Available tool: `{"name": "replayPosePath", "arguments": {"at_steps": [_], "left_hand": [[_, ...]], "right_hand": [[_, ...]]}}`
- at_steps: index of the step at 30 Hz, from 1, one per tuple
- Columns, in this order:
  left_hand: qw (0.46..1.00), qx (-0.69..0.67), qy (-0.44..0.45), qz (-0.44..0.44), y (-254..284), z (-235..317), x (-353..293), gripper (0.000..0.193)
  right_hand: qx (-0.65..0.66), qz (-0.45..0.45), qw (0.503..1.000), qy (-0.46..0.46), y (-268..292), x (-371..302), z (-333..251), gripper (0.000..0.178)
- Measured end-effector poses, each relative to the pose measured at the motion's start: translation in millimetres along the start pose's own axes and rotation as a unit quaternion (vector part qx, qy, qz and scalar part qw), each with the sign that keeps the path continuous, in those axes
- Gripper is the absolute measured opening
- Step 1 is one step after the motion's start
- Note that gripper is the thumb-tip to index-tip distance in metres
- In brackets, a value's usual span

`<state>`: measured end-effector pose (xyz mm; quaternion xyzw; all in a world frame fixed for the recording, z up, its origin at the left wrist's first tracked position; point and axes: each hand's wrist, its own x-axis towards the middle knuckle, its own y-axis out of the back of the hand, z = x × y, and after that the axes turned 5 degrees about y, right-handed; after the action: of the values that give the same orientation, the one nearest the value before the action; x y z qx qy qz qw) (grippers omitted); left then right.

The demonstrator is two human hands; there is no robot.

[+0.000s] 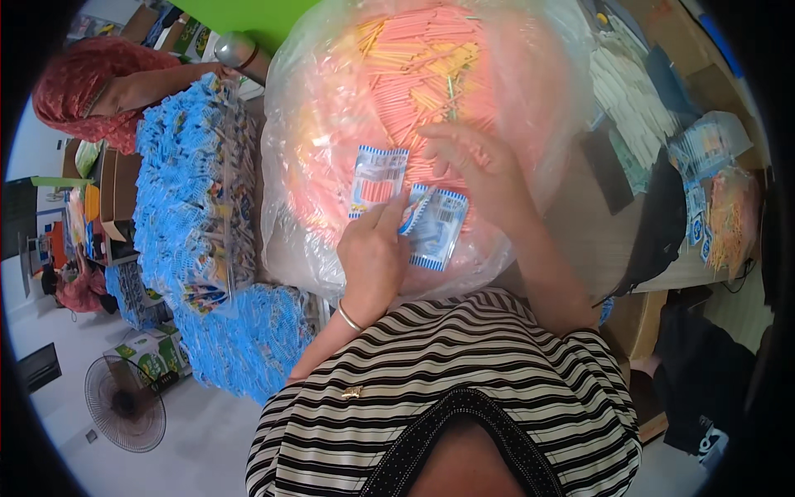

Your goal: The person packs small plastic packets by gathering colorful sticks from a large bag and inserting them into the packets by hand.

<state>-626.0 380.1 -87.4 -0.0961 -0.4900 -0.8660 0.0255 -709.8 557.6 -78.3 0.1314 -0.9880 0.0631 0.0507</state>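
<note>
A large clear plastic bag (pixel 306 211) lies opened out before me, heaped with thin pink and yellow sticks (pixel 431 62). My left hand (pixel 373 255) is closed at the bag's near side, its fingers on small blue-and-white plastic packets. One packet (pixel 378 184), with pink showing in its lower part, sits just beyond those fingers. Right of them another packet (pixel 439 232) looks mostly see-through; a folded one partly overlaps it. Over the sticks hovers my right hand (pixel 476 166), fingers loosely bent and apart, with nothing visible in them.
On the left, a clear bin (pixel 236 240) is piled with blue packets; more packets (pixel 248 340) lie below it. A metal flask (pixel 238 51) and a person in red (pixel 99 83) are beyond. White strips (pixel 629 91) and bagged sticks (pixel 733 219) lie right. A fan (pixel 124 403) stands lower left.
</note>
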Motion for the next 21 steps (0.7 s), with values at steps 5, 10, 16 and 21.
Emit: {"name": "replayPosePath", "arguments": {"at_steps": [5,10,16,21], "left_hand": [[0.993,0.003,-0.049,0.112,3.9,1.9,10.7,0.051],[0.987,-0.15,-0.008,0.052,25.4,3.6,12.3,0.038],[0.884,-0.436,0.15,-0.078,16.2,0.2,13.7,0.018],[0.859,-0.473,0.179,-0.075,5.1,2.0,18.2,0.016]], "right_hand": [[0.074,-0.045,0.996,0.008,-3.3,-8.2,7.6,0.034],[-0.004,-0.047,0.995,0.091,1.0,-5.7,2.9,0.033],[0.076,-0.013,0.996,0.035,5.9,-1.0,-5.8,0.024],[0.072,0.027,0.995,-0.058,16.3,-7.9,-24.7,0.019]]}}
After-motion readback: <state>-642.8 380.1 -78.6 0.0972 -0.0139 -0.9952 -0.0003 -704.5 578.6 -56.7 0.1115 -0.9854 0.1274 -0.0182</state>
